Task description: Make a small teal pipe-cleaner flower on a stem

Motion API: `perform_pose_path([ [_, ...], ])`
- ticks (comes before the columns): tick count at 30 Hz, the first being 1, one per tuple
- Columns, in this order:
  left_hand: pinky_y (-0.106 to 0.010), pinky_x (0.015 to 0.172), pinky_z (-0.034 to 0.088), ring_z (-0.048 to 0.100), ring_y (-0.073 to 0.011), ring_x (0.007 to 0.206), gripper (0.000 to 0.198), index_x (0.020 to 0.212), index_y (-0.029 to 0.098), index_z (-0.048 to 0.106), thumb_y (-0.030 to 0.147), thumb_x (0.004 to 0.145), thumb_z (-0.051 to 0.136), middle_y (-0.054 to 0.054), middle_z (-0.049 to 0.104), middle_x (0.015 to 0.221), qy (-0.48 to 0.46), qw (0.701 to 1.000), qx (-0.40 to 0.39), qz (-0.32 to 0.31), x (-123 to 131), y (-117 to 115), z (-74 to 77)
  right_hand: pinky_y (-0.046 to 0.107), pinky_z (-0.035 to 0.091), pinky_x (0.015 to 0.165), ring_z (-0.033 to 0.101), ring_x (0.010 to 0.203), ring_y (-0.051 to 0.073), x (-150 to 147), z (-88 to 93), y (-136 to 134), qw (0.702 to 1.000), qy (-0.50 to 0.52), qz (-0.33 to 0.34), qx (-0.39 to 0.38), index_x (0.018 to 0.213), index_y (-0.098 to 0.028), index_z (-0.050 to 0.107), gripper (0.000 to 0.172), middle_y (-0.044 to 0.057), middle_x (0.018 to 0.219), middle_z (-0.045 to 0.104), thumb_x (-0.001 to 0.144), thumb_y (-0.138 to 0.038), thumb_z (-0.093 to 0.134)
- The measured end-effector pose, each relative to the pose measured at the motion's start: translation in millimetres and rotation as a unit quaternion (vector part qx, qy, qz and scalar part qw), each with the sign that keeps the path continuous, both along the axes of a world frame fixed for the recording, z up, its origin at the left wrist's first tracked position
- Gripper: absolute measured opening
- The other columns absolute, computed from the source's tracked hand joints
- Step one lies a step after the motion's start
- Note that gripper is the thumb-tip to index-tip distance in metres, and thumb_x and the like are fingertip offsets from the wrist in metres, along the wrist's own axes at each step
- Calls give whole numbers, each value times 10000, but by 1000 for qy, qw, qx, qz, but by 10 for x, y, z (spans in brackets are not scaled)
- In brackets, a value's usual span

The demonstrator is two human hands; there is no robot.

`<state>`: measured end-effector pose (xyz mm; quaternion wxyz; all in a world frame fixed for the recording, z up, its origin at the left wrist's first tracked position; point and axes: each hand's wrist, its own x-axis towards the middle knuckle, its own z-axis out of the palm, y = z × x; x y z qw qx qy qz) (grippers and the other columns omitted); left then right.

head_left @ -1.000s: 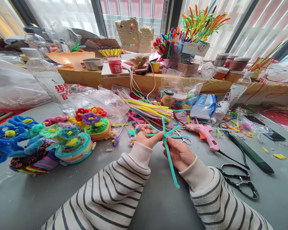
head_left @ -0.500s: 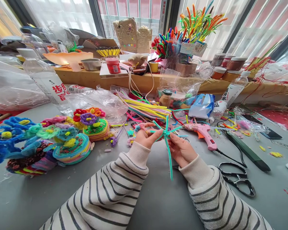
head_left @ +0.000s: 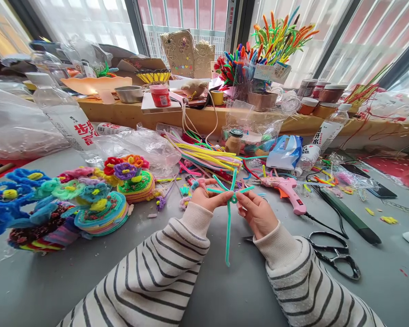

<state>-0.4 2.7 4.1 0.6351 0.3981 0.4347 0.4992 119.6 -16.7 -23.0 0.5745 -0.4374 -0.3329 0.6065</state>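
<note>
Between my hands is a teal pipe-cleaner shape (head_left: 228,227), with several fuzzy arms radiating from a small twisted centre. One long arm hangs straight down toward the grey table. My left hand (head_left: 207,196) pinches it on the left side of the centre, thumb pointing right. My right hand (head_left: 257,211) grips an arm just right of the centre between thumb and fingertips. The fingertips of both hands nearly meet at the centre. Behind them lies a bundle of yellow, pink and white pipe cleaners (head_left: 207,154).
Pipe-cleaner flowers on coiled bases (head_left: 100,213) stand at left. At right lie a pink glue gun (head_left: 289,190), black-handled scissors (head_left: 337,254) and a dark green bar-shaped tool (head_left: 352,218). Water bottles (head_left: 66,116), plastic bags and a glass jar (head_left: 234,141) stand farther back.
The teal shape has turned and tilted; its long arm now hangs farther left and lower. My left thumb has moved right onto the centre, and my right fingers have shifted their grip.
</note>
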Motion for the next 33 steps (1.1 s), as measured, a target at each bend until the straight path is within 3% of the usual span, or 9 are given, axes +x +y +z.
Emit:
perform_pose_path([
  [5,-219,496,445,539,-84,430,486,761,171,349,209,436,709,90,528,432,12,999,3,-31,1,8,-48,205,247,412,353,448,48,33,-6,17,999,-31,-27,30,613,-177,590,191,-47,511,466,517,-320,673],
  [10,-215,467,439,561,-103,454,553,799,169,354,234,398,729,34,596,512,4,997,-41,-71,7,6,-78,212,237,402,343,407,46,52,-8,39,999,-34,-31,26,666,-174,622,216,-49,463,472,509,-309,681],
  [15,-234,493,460,581,-123,493,549,805,175,357,232,408,731,30,586,514,14,995,-81,-54,7,28,-111,212,229,389,353,385,50,53,-13,52,999,-18,-12,42,627,-168,605,171,-55,425,454,522,-281,679],
  [20,-253,485,474,576,-130,466,601,821,176,353,227,370,747,44,578,472,20,996,-73,-54,15,18,-121,206,195,375,318,366,41,52,-4,40,999,-21,-2,27,643,-165,579,214,-69,410,417,516,-303,681],
  [25,-259,462,472,567,-127,433,523,778,181,385,223,390,733,50,579,476,40,995,-49,-83,6,-10,-105,206,110,363,219,332,14,80,-1,48,999,-17,25,14,545,-157,507,230,-94,370,327,522,-309,678],
  [33,-235,462,463,558,-106,437,493,746,181,385,222,394,727,61,572,469,46,992,-52,-105,0,-19,-46,197,160,356,291,323,17,85,10,47,1000,4,21,-13,546,-152,524,205,-80,368,400,521,-283,681],
])
